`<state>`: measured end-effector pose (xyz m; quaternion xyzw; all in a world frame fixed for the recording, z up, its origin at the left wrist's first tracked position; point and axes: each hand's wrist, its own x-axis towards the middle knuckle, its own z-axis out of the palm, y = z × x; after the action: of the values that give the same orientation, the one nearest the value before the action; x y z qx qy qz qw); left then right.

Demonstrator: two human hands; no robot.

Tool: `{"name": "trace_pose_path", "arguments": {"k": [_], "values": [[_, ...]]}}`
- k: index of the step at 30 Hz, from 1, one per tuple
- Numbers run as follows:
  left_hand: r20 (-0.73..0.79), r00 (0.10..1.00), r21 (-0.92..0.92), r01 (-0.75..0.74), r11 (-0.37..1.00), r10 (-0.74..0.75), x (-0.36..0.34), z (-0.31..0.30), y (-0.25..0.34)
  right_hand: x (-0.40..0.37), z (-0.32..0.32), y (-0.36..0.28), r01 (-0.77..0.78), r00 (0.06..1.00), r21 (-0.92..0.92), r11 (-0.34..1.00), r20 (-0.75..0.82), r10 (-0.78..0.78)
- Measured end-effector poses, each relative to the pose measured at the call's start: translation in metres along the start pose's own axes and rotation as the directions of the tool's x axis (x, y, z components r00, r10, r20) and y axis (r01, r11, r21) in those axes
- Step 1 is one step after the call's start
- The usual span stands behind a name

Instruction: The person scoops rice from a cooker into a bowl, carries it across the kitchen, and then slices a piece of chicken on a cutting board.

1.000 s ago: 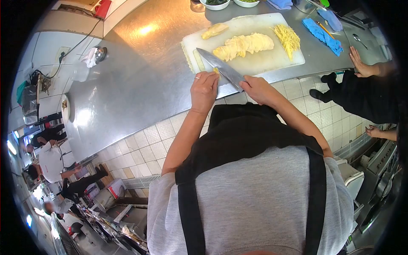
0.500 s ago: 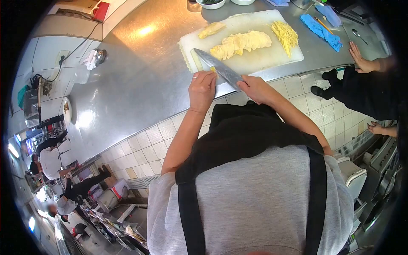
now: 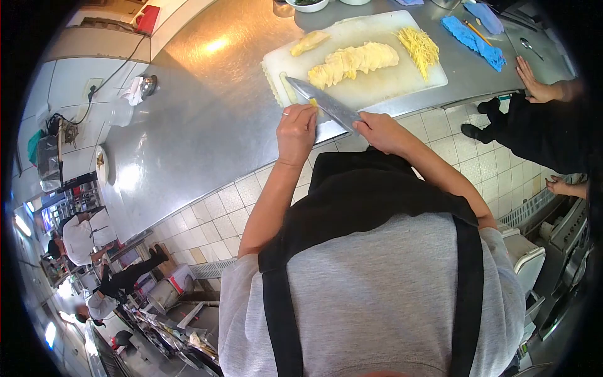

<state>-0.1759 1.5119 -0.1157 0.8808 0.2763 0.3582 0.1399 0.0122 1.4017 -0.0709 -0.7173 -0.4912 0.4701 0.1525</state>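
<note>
My right hand (image 3: 384, 132) is wrapped round the handle of a large kitchen knife (image 3: 328, 105). Its broad blade slants to the upper left over the near left part of a white cutting board (image 3: 377, 91). My left hand (image 3: 296, 135), with a ring on one finger, is closed beside the blade at the board's near edge. A small yellow bit (image 3: 313, 102) shows at its fingertips, against the blade. Beyond the knife lies a row of thin, overlapping pale-yellow slices (image 3: 355, 63) that look like ginger. Fine yellow shreds (image 3: 419, 53) are heaped on the right, and a peeled yellow piece (image 3: 309, 43) lies at the back left.
Right of the board, a blue cloth (image 3: 471, 41) and a spoon (image 3: 531, 48) lie on the steel counter (image 3: 195, 125). A co-worker's hand (image 3: 534, 81) rests at the counter's right edge. Bowls (image 3: 309, 5) stand behind the board; a plate (image 3: 102, 164) sits at the far left.
The view has shifted slightly. Both hands and the knife keep nearly the same place on the board. A person in white in the left background has moved a little.
</note>
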Motion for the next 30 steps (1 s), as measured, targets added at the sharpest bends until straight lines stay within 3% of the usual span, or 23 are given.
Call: {"name": "trace_pose_path", "arguments": {"k": [6, 13, 16, 18, 22, 25, 27, 30], "values": [[-0.026, 0.999, 0.022, -0.021, 1.000, 0.022, 0.002, 0.001, 0.002, 0.002, 0.013, 0.015, 0.120, 0.988, -0.112, 0.986, -0.081, -0.130], [-0.053, 0.999, 0.033, 0.012, 0.999, -0.010, 0.001, -0.001, -0.004, -0.032, 0.021, 0.037, 0.118, 0.991, -0.059, 0.991, -0.053, -0.121], [0.013, 0.997, -0.030, 0.070, 0.997, -0.070, 0.006, -0.006, -0.011, -0.041, 0.015, 0.042, 0.096, 0.995, -0.035, 0.995, -0.029, -0.097], [0.047, 0.955, -0.146, 0.295, 0.944, -0.292, 0.013, -0.010, -0.012, -0.038, 0.015, 0.045, 0.085, 0.996, -0.029, 0.996, -0.006, -0.085], [0.121, 0.983, -0.045, 0.140, 0.989, -0.134, 0.026, -0.011, -0.022, -0.038, 0.016, 0.047, 0.100, 0.995, -0.015, 0.995, -0.022, -0.101], [0.202, 0.951, -0.067, 0.250, 0.966, -0.232, 0.034, -0.010, -0.033, -0.040, 0.015, 0.044, 0.104, 0.994, -0.009, 0.995, -0.022, -0.104], [0.371, 0.848, -0.167, 0.462, 0.871, -0.379, 0.046, -0.012, -0.037, -0.037, 0.017, 0.047, 0.117, 0.993, -0.004, 0.993, -0.010, -0.117], [0.457, 0.784, -0.287, 0.578, 0.764, -0.420, 0.067, -0.006, -0.050, -0.037, 0.017, 0.046, 0.134, 0.991, 0.006, 0.991, -0.032, -0.133]]}}
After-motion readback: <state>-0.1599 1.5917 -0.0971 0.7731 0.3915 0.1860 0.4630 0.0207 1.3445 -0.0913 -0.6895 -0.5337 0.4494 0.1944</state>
